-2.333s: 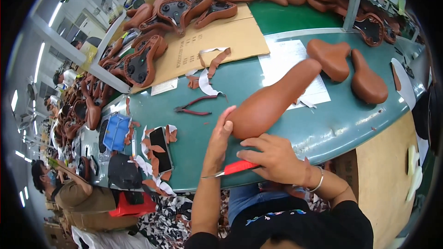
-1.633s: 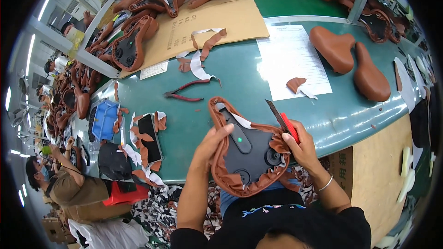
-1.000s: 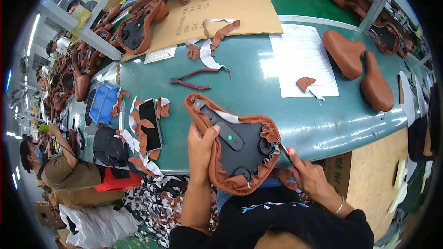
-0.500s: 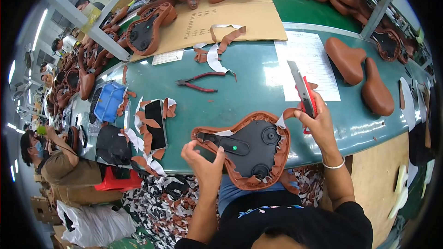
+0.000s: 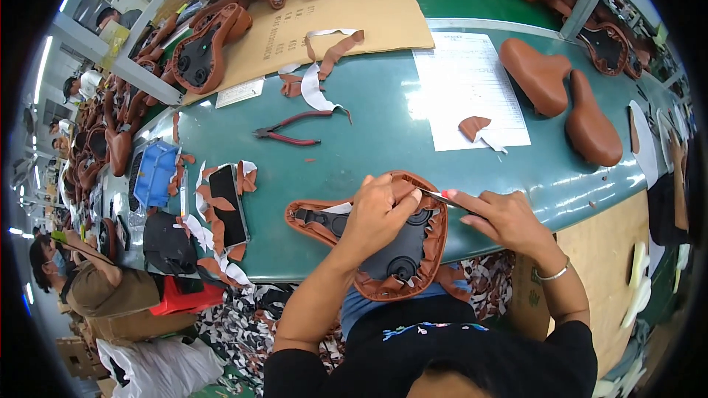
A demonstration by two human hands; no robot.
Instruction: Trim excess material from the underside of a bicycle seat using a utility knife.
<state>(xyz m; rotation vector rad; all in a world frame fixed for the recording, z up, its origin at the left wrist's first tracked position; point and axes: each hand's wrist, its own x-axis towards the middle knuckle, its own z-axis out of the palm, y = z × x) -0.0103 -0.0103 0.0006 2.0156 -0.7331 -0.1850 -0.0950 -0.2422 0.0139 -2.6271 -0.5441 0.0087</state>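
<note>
A bicycle saddle (image 5: 402,254) lies upside down at the near edge of the green table (image 5: 369,133), its black underside up and brown leather folded around the rim. My left hand (image 5: 377,214) presses on the saddle's far edge, fingers pinching the leather. My right hand (image 5: 500,217) holds a slim cutting knife (image 5: 441,196) with its blade touching the leather rim beside my left fingers.
Red-handled pliers (image 5: 295,127) lie mid-table. Leather scraps (image 5: 324,66), a paper sheet (image 5: 468,88), two finished brown saddles (image 5: 564,99), a phone (image 5: 227,205) and a blue tray (image 5: 153,173) surround them. Cardboard (image 5: 324,22) with more saddles lies beyond. A seated person (image 5: 88,280) is at the left.
The saddle was flipped underside up and turned against my body. My right hand came down from above the table and brought the knife to the saddle's rim; my left hand moved onto its far edge.
</note>
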